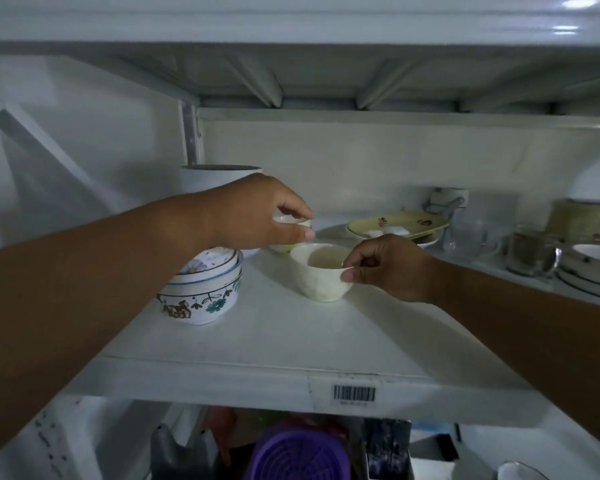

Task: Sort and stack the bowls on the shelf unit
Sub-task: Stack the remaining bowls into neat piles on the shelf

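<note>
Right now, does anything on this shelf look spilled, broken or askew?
Nothing stands out. The floral bowls sit nested upright, and each hand pinches an upright cream bowl's rim: right hand the nearer bowl, left hand the farther bowl.

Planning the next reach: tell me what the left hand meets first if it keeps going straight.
Probably the yellow plate stacked further right; the left hand already grips a small bowl. Depth is unclear.

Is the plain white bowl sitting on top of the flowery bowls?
No, the plain white bowl stands by itself on the shelf, to the right of the flowery bowls, with the right hand pinching its rim.
</note>
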